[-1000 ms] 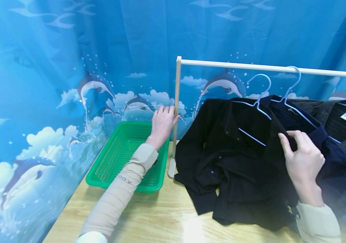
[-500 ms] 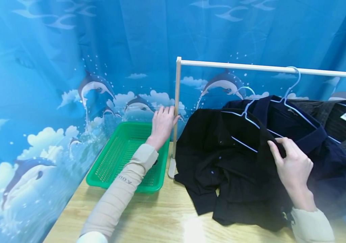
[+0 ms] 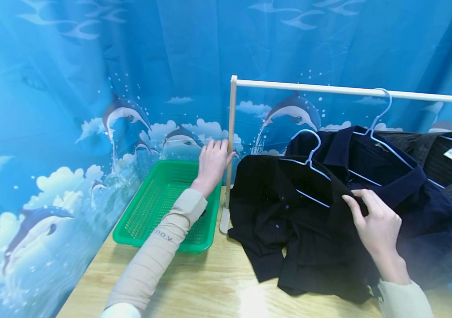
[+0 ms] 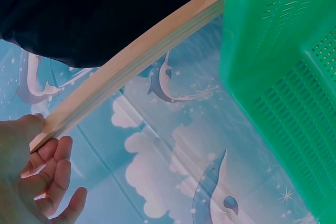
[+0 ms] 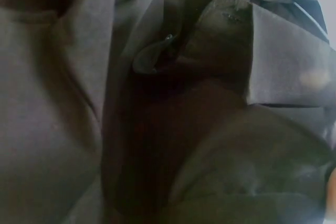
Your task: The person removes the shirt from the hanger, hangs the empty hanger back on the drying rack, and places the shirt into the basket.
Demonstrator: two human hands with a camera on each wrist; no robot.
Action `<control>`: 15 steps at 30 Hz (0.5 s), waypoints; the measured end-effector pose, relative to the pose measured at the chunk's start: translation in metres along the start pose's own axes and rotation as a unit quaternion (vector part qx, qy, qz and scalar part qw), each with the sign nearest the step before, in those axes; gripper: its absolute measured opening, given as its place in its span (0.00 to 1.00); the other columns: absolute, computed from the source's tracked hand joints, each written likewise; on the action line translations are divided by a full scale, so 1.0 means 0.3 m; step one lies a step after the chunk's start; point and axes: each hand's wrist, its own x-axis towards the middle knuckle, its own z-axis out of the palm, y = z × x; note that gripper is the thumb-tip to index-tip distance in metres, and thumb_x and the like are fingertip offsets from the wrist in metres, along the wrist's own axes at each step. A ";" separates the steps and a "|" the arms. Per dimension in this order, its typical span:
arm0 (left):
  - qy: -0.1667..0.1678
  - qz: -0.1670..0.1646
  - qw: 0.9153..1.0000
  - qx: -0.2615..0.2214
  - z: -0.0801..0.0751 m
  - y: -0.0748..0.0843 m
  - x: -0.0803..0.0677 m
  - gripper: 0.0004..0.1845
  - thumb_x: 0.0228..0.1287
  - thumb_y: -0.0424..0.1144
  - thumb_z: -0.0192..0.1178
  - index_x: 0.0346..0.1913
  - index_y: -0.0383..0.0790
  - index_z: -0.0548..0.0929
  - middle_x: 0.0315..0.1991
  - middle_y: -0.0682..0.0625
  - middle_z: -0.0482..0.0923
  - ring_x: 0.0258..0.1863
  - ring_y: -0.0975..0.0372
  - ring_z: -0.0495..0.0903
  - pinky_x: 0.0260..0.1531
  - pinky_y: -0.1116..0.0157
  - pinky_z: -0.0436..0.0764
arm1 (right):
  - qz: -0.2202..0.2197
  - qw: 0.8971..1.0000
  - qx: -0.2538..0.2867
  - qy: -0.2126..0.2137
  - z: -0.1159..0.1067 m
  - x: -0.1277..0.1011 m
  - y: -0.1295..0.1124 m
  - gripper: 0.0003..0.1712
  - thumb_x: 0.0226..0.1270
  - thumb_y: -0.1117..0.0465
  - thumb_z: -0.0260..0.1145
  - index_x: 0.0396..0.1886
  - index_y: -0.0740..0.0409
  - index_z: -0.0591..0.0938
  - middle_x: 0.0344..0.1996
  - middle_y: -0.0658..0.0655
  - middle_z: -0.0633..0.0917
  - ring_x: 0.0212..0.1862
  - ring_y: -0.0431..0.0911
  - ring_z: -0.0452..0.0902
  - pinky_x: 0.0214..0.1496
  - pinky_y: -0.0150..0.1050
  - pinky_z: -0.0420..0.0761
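In the head view my right hand (image 3: 378,223) pinches the shoulder of a black shirt (image 3: 309,247) between thumb and fingers. The shirt is on a light blue hanger (image 3: 310,160), whose hook is off the rail and below it. Its lower part and sleeves lie on the table. My left hand (image 3: 213,163) grips the wooden post (image 4: 100,90) of the clothes rack, thumb on one side and fingers on the other in the left wrist view. Dark cloth fills the right wrist view, with a fingertip (image 5: 331,195) at its edge.
A navy shirt (image 3: 404,190) hangs by its hook from the white rail (image 3: 309,86), with a dark striped garment (image 3: 438,163) to its right. A green basket (image 3: 130,216) stands left of the rack on the wooden table (image 3: 194,282). A dolphin-print curtain (image 3: 170,57) is behind.
My right hand has moved left and down with the black shirt. Its hanger has dropped from near the rail and shifted left, baring more of the navy shirt. My left hand has stayed put.
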 end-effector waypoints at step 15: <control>-0.009 -0.002 1.000 0.006 -0.008 0.000 0.000 0.21 0.76 0.55 0.54 0.51 0.39 0.78 0.40 0.47 0.82 0.41 0.54 0.76 0.40 0.60 0.77 | -0.062 0.997 0.045 0.012 -0.020 -0.043 0.008 0.34 0.74 0.35 0.59 0.32 0.64 0.86 0.28 0.58 0.87 0.21 0.54 0.76 0.18 0.26 0.55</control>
